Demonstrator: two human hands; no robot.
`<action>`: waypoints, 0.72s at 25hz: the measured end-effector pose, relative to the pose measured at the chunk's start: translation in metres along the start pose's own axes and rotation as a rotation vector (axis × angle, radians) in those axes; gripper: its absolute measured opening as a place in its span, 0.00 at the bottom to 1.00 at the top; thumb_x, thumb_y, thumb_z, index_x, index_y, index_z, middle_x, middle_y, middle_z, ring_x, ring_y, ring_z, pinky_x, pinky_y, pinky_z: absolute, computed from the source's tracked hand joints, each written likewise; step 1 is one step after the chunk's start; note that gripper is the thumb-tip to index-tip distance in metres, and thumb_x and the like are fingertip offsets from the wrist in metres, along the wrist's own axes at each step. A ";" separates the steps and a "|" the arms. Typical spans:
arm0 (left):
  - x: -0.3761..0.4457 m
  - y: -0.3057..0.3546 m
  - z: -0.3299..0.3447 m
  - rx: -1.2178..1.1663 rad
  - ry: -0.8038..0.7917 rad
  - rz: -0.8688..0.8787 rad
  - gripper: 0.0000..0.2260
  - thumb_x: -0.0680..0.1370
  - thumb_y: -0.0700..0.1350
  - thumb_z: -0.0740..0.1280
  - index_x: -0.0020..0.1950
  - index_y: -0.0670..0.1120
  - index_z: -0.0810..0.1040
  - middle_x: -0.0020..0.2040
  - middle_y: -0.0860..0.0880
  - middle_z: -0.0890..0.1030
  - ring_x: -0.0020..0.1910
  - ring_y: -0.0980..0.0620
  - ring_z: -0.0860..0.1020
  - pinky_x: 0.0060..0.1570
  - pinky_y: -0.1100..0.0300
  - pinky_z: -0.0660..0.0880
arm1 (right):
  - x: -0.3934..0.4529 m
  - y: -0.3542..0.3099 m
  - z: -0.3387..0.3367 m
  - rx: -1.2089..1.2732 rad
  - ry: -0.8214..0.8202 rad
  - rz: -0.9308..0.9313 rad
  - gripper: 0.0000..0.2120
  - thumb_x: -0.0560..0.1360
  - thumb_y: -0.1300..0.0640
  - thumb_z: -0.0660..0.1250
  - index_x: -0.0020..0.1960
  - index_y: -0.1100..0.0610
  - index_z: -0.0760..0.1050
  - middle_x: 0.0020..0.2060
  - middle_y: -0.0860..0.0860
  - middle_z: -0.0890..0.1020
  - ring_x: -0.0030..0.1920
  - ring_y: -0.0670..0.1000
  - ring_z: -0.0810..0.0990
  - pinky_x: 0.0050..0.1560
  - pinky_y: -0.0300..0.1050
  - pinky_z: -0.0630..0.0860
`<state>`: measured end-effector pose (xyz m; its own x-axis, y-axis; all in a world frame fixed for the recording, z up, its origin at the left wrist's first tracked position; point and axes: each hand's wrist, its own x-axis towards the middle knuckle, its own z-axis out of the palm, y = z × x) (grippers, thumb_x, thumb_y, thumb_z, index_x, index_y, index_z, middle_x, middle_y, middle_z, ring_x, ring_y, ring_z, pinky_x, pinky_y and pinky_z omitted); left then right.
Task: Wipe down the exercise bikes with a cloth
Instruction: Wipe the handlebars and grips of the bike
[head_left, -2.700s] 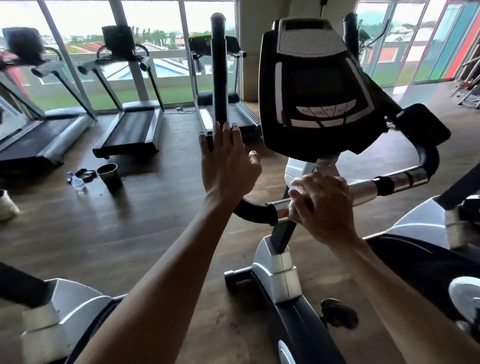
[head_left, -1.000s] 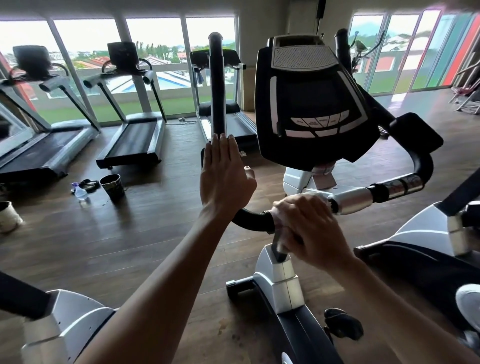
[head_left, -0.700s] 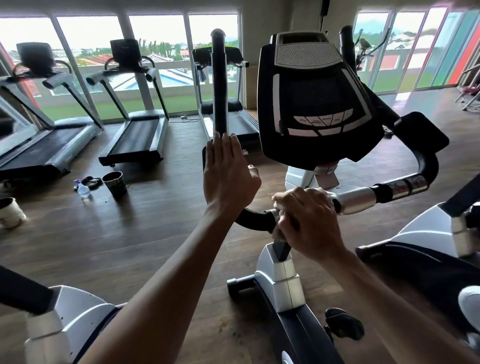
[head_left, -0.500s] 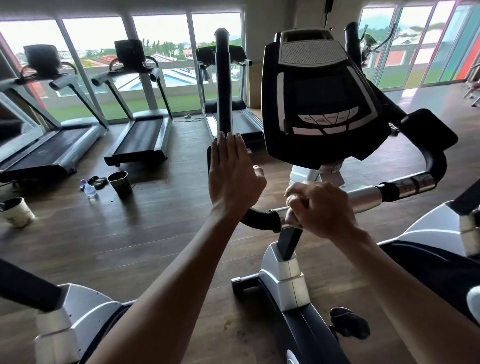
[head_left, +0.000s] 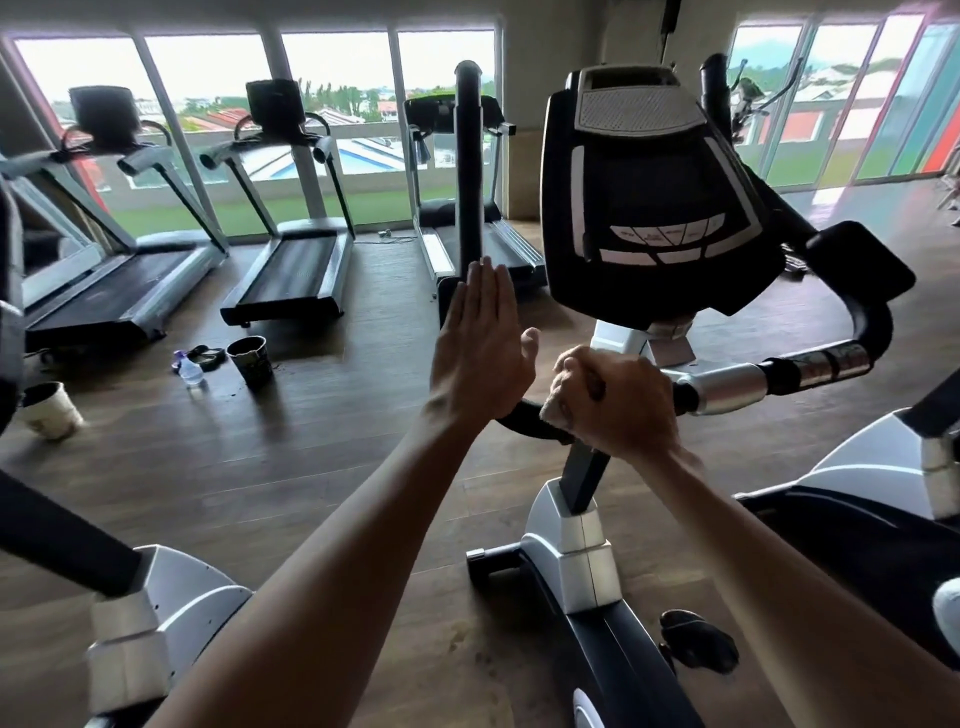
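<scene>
Right hand (head_left: 618, 402) slid cloth (head_left: 553, 410) leftward along handlebar (head_left: 727, 387); left hand (head_left: 480, 348) flat.

Black console (head_left: 657, 208), silver handlebar (head_left: 727, 387)

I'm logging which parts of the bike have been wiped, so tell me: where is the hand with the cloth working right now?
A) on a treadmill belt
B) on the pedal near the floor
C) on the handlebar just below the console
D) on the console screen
C: the right hand is curled round the handlebar under the console, with a bit of pale cloth showing at its knuckles.
</scene>
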<state>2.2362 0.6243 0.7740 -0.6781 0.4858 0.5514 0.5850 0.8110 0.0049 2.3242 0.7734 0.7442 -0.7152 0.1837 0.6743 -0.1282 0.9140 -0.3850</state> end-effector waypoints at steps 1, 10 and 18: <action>-0.011 -0.003 0.000 0.001 0.001 0.053 0.32 0.85 0.53 0.51 0.82 0.36 0.47 0.83 0.36 0.47 0.83 0.42 0.45 0.80 0.51 0.42 | 0.001 -0.002 -0.002 0.082 0.054 -0.007 0.19 0.78 0.43 0.55 0.45 0.51 0.80 0.33 0.47 0.82 0.35 0.48 0.81 0.40 0.50 0.79; -0.102 -0.099 -0.005 -0.282 0.151 -0.020 0.24 0.84 0.49 0.53 0.77 0.41 0.69 0.78 0.43 0.69 0.76 0.45 0.67 0.73 0.51 0.64 | -0.009 -0.091 0.020 0.613 -0.141 -0.219 0.13 0.80 0.55 0.59 0.48 0.55 0.83 0.34 0.39 0.84 0.34 0.44 0.84 0.37 0.43 0.78; -0.118 -0.226 0.013 -0.199 -0.215 -0.362 0.13 0.82 0.48 0.64 0.63 0.46 0.81 0.66 0.49 0.78 0.70 0.49 0.70 0.62 0.48 0.73 | 0.015 -0.154 0.149 0.309 -0.338 -0.288 0.17 0.76 0.43 0.56 0.50 0.46 0.81 0.43 0.42 0.86 0.43 0.48 0.84 0.45 0.49 0.80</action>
<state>2.1783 0.3881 0.6975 -0.9188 0.2569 0.2996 0.3537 0.8727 0.3366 2.2308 0.5812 0.7195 -0.7961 -0.2314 0.5592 -0.5111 0.7518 -0.4165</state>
